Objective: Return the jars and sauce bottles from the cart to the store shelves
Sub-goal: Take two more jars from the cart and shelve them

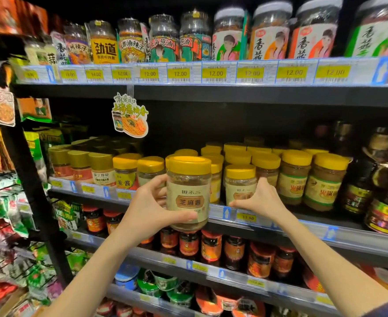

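The left hand (150,208) curls thumb and fingers around the jar (188,193) and holds it upright, label forward, just in front of the middle shelf (353,236). The right hand (262,200) grips a twin jar (240,183) standing on that shelf, probably shifting it to make 1 free place beside.

"芝麻酱" on held jar (188,193), "田不二" on shelf jar (242,191), "12.00" on price tags (216,73)

black shelf (257,227), yellow-lidded jars (325,181), dark bottles (357,191)
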Action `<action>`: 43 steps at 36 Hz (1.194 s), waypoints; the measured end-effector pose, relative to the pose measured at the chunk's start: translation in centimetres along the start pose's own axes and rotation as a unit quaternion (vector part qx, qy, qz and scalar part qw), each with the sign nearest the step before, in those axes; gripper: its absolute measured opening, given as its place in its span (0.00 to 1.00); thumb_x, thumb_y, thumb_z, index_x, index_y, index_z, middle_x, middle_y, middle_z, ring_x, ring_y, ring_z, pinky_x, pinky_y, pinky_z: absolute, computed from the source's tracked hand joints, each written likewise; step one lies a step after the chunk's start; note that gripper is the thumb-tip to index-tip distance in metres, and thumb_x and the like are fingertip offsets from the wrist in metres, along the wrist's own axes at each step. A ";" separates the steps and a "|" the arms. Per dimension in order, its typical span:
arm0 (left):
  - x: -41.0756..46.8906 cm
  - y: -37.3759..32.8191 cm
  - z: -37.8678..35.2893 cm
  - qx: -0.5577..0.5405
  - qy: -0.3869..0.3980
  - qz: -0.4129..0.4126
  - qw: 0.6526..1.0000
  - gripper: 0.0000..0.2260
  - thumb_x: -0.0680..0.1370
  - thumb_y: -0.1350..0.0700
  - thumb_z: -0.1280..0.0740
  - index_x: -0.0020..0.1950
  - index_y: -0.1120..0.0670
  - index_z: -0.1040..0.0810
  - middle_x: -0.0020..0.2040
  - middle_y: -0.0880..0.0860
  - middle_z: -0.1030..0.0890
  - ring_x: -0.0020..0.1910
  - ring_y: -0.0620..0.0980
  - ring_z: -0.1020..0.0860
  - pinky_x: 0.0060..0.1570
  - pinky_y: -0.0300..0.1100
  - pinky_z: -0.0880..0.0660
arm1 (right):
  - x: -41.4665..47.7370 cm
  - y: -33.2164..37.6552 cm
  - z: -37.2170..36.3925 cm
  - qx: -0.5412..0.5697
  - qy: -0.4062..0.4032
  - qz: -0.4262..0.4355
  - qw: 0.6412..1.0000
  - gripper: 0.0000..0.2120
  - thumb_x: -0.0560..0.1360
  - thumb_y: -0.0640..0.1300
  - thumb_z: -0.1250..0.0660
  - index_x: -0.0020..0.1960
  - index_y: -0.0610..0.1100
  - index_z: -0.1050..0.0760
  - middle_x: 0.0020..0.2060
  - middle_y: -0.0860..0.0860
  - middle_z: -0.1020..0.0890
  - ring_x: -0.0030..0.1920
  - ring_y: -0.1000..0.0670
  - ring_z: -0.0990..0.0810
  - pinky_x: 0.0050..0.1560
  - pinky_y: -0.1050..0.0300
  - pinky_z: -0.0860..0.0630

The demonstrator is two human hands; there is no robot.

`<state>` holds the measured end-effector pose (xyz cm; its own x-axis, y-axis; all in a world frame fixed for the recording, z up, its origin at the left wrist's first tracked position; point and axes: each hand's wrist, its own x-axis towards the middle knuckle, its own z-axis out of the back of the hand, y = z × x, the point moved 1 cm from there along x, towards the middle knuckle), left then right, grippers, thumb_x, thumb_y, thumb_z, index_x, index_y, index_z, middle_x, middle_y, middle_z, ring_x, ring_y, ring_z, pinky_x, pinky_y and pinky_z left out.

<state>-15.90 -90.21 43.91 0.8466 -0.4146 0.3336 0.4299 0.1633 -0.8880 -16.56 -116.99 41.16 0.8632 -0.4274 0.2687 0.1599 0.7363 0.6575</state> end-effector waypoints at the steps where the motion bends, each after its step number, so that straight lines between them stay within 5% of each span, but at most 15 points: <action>1: 0.0 0.1 0.0 -0.003 0.001 0.001 1.000 0.39 0.55 0.54 0.19 0.64 0.53 0.28 0.50 0.50 0.15 0.49 0.44 0.17 0.49 0.39 0.20 | 0.0 0.0 0.0 -0.002 0.002 -0.001 1.000 0.38 0.57 0.53 0.20 0.57 0.38 0.35 0.57 0.43 0.24 0.57 0.46 0.24 0.51 0.55 0.25; 16: 0.3 1.2 -0.3 -0.020 0.019 0.013 1.000 0.38 0.56 0.56 0.21 0.64 0.52 0.29 0.49 0.47 0.15 0.48 0.42 0.17 0.45 0.33 0.21 | 1.0 -0.2 -1.2 -0.057 -0.011 -0.031 0.998 0.36 0.54 0.58 0.20 0.51 0.40 0.31 0.49 0.45 0.20 0.49 0.47 0.22 0.45 0.53 0.21; 21: 0.3 1.7 -0.6 -0.022 0.028 0.025 0.999 0.40 0.57 0.56 0.20 0.67 0.55 0.31 0.52 0.50 0.16 0.49 0.43 0.17 0.47 0.37 0.20 | 0.5 0.4 -1.1 -0.072 -0.014 -0.037 0.997 0.34 0.56 0.59 0.21 0.48 0.41 0.34 0.47 0.46 0.23 0.47 0.47 0.24 0.41 0.55 0.28; 26: 0.5 1.7 -1.2 -0.018 0.040 0.024 0.999 0.39 0.56 0.55 0.20 0.66 0.55 0.30 0.52 0.49 0.16 0.49 0.43 0.17 0.46 0.36 0.21 | 0.2 0.4 -0.8 -0.067 -0.001 -0.056 0.996 0.41 0.53 0.67 0.25 0.53 0.42 0.33 0.50 0.48 0.23 0.52 0.46 0.22 0.50 0.47 0.21; 30: 0.9 1.5 -2.0 -0.021 0.044 0.015 0.999 0.40 0.56 0.56 0.20 0.66 0.54 0.30 0.51 0.47 0.16 0.48 0.41 0.17 0.45 0.34 0.21 | 0.7 0.0 0.7 -0.040 0.053 -0.043 0.997 0.55 0.42 0.78 0.32 0.59 0.45 0.32 0.56 0.49 0.22 0.55 0.47 0.22 0.54 0.45 0.22; 36: 2.3 0.8 -4.2 -0.032 0.070 0.002 0.997 0.42 0.55 0.53 0.20 0.67 0.52 0.31 0.54 0.48 0.17 0.52 0.43 0.18 0.52 0.41 0.21 | -0.9 1.5 6.7 0.048 -0.013 0.046 0.998 0.41 0.61 0.60 0.26 0.68 0.45 0.33 0.64 0.48 0.25 0.59 0.50 0.23 0.56 0.54 0.23; 38: 2.8 0.2 -5.4 -0.036 0.078 -0.006 0.996 0.42 0.56 0.53 0.20 0.67 0.52 0.31 0.54 0.48 0.17 0.51 0.42 0.18 0.52 0.39 0.21 | -1.9 2.5 8.5 0.140 0.004 0.079 0.987 0.39 0.58 0.61 0.27 0.66 0.48 0.30 0.59 0.49 0.21 0.53 0.54 0.20 0.51 0.58 0.21; 40: 3.3 -0.4 -6.9 -0.040 0.087 -0.018 0.995 0.40 0.57 0.55 0.20 0.67 0.53 0.30 0.54 0.48 0.17 0.50 0.41 0.18 0.50 0.37 0.21 | -2.9 3.2 9.8 0.187 0.041 0.082 0.978 0.44 0.53 0.64 0.29 0.66 0.48 0.30 0.56 0.49 0.20 0.53 0.53 0.19 0.55 0.52 0.20; 43: 3.9 -1.1 -9.0 -0.052 0.100 -0.032 0.993 0.39 0.57 0.57 0.19 0.65 0.52 0.30 0.52 0.48 0.17 0.49 0.42 0.18 0.49 0.38 0.20 | -4.1 4.0 10.7 0.140 0.101 0.079 0.982 0.48 0.50 0.66 0.29 0.67 0.50 0.32 0.53 0.55 0.21 0.54 0.54 0.20 0.55 0.52 0.20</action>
<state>-15.90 -100.06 43.34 0.7341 -0.5931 0.3306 0.4382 0.0419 -0.8979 -24.57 -117.91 50.18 0.9486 -0.1859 0.2561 -0.0966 0.6006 0.7937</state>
